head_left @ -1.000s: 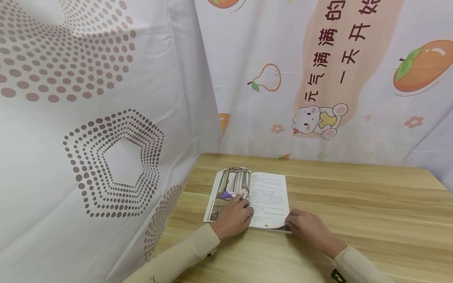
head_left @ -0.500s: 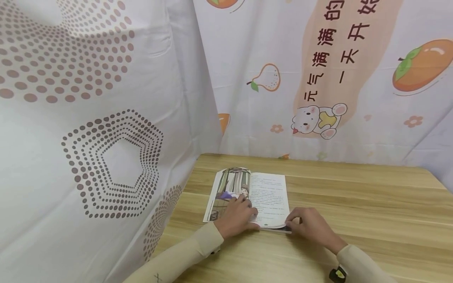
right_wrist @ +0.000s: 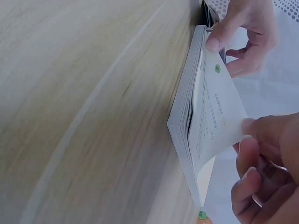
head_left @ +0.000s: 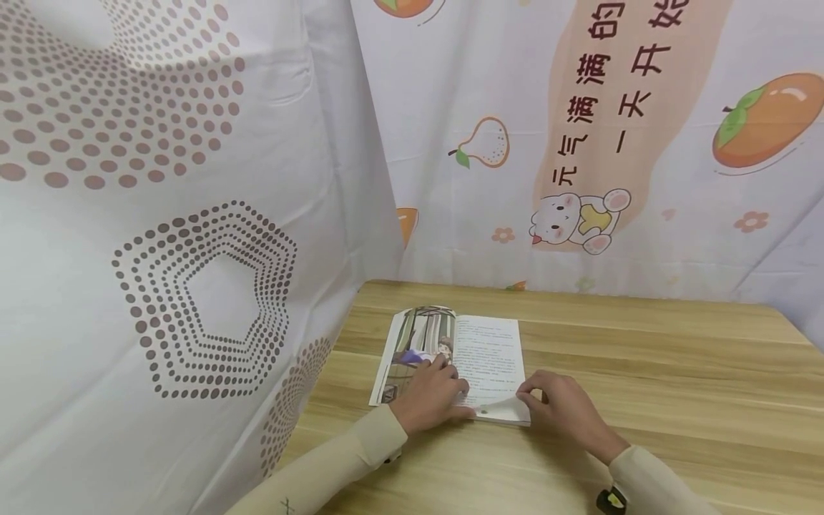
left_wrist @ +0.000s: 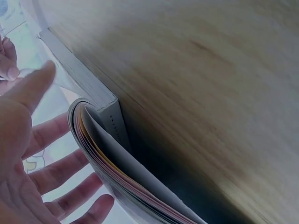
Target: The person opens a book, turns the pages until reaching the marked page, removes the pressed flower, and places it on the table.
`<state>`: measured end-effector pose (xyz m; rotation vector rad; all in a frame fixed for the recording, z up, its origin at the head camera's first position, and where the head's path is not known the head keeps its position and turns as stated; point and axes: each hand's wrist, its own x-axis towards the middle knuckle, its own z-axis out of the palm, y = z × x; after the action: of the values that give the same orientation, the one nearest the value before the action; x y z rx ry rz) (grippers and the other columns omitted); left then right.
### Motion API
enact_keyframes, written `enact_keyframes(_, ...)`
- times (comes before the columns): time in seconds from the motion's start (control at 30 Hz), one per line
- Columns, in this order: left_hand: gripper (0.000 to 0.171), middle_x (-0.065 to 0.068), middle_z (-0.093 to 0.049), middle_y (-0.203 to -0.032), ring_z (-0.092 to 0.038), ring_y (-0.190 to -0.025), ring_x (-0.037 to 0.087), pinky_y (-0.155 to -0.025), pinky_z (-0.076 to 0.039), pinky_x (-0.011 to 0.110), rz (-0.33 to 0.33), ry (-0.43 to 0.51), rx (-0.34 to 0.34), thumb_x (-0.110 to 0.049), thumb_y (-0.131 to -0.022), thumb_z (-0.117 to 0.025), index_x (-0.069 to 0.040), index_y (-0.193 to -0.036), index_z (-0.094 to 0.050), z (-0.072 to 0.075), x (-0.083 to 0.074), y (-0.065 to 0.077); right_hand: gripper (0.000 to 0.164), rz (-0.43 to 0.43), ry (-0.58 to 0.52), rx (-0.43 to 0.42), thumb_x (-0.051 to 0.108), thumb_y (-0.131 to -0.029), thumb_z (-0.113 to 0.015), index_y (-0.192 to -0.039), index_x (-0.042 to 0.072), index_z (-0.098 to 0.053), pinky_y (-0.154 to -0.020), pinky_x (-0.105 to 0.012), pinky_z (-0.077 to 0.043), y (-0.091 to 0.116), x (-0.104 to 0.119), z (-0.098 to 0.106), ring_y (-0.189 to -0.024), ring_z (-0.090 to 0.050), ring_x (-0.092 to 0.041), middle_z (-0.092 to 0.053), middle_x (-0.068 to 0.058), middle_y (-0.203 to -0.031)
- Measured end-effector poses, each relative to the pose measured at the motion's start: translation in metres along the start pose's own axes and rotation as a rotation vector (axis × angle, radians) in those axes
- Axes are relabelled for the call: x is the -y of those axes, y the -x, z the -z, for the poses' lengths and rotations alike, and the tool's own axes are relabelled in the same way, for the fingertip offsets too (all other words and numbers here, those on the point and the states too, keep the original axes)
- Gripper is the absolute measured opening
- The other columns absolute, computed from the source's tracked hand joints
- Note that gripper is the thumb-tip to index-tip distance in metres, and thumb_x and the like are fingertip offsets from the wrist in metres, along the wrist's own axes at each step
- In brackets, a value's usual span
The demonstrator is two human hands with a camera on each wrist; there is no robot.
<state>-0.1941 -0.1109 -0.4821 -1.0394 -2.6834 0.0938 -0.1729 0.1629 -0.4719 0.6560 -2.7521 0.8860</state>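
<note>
An open book [head_left: 487, 350] lies on the wooden table, with an illustrated left page [head_left: 418, 340] and a right page of printed text. My left hand [head_left: 429, 392] rests across the left page and the fold, its fingers spread and its thumb near the lower edge. At the lower right corner, my right hand [head_left: 563, 406] pinches a page [right_wrist: 222, 109] between thumb and finger. That corner is raised off the thick block of pages beneath, as the right wrist view shows. From the left wrist view, the left-side pages [left_wrist: 100, 154] curve up from the spine.
The wooden table [head_left: 644, 357] extends to the right of the book and in front of it. A white dotted curtain [head_left: 212, 300] hangs close on the left. Behind the table hangs a curtain [head_left: 450, 214] printed with fruit and a bear.
My right hand has lifted the page's lower right corner up and slightly inward. The left hand shifted a little right, its thumb now extended along the lower edge.
</note>
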Motion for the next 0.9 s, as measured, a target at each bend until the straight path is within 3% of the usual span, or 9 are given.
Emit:
enact_keyframes(0.13,0.031,-0.009,-0.068,-0.087,-0.048,-0.083,0.013,-0.064,-0.039,0.027,-0.002,0.002,-0.028,-0.058,-0.094,-0.067,-0.03,-0.097,-0.081,0.0,-0.001,0.0,0.009,-0.008,-0.019,-0.048,0.01,-0.086,-0.083,-0.093,0.015,-0.078,-0.05,-0.023,-0.039,0.001,0.0,-0.002,-0.057,-0.043,0.001,-0.071,0.005,-0.093)
enact_keyframes(0.27,0.025,-0.006,-0.07,-0.088,-0.053,-0.084,0.015,-0.068,-0.046,0.031,0.0,-0.008,-0.061,-0.042,-0.099,-0.066,-0.024,-0.091,-0.081,-0.001,0.0,0.001,0.028,-0.018,-0.029,-0.092,0.011,-0.083,-0.085,-0.109,0.007,-0.076,-0.051,-0.023,-0.041,0.003,-0.002,-0.001,-0.058,-0.045,0.001,-0.072,-0.002,-0.102)
enact_keyframes(0.37,0.023,-0.001,-0.073,-0.097,-0.058,-0.09,0.017,-0.074,-0.05,0.033,0.03,-0.011,-0.075,-0.036,-0.099,-0.068,-0.016,-0.1,-0.079,-0.002,0.001,0.002,0.035,-0.003,-0.026,-0.07,0.012,-0.083,-0.086,-0.115,0.003,-0.075,-0.052,-0.023,-0.042,0.004,-0.004,-0.001,-0.059,-0.045,0.002,-0.071,-0.005,-0.103)
enact_keyframes(0.47,0.046,0.006,-0.072,-0.116,-0.061,-0.101,0.022,-0.083,-0.052,0.035,0.077,-0.011,-0.096,-0.039,-0.095,-0.073,-0.006,-0.129,-0.069,-0.003,0.001,0.002,0.032,0.005,-0.039,-0.001,0.014,-0.084,-0.085,-0.113,0.005,-0.075,-0.055,-0.023,-0.044,0.006,-0.004,-0.001,-0.062,-0.047,0.002,-0.071,-0.005,-0.105)
enact_keyframes(0.57,0.087,0.017,-0.059,-0.138,-0.059,-0.115,0.028,-0.092,-0.051,0.038,0.125,0.003,-0.137,-0.041,-0.089,-0.08,-0.001,-0.155,-0.039,-0.001,0.001,0.001,0.03,0.011,-0.051,0.059,0.016,-0.084,-0.085,-0.111,0.007,-0.076,-0.061,-0.026,-0.047,0.009,-0.005,-0.004,-0.068,-0.053,-0.002,-0.072,-0.004,-0.107)
enact_keyframes(0.7,0.12,0.027,-0.028,-0.16,-0.043,-0.138,0.038,-0.107,-0.045,0.048,0.162,0.054,-0.176,-0.038,-0.081,-0.088,-0.011,-0.166,-0.007,0.003,0.001,0.0,0.032,0.047,-0.017,0.088,0.02,-0.081,-0.088,-0.109,0.01,-0.077,-0.074,-0.034,-0.053,0.011,-0.006,-0.008,-0.084,-0.062,-0.013,-0.07,-0.003,-0.108)
enact_keyframes(0.8,0.122,0.023,-0.008,-0.169,-0.022,-0.151,0.04,-0.112,-0.036,0.058,0.15,0.058,-0.162,-0.035,-0.081,-0.089,-0.023,-0.167,-0.003,0.006,0.002,0.001,0.034,0.085,0.027,0.101,0.024,-0.079,-0.089,-0.108,0.01,-0.077,-0.079,-0.039,-0.054,0.012,-0.006,-0.01,-0.091,-0.063,-0.017,-0.069,-0.004,-0.109)
enact_keyframes(0.9,0.104,0.013,-0.009,-0.171,-0.012,-0.156,0.037,-0.113,-0.032,0.063,0.107,0.003,-0.129,-0.034,-0.085,-0.085,-0.028,-0.166,-0.02,0.007,0.003,0.003,0.034,0.094,0.063,0.122,0.025,-0.078,-0.09,-0.106,0.011,-0.077,-0.078,-0.039,-0.055,0.013,-0.006,-0.012,-0.086,-0.061,-0.013,-0.069,-0.005,-0.112)
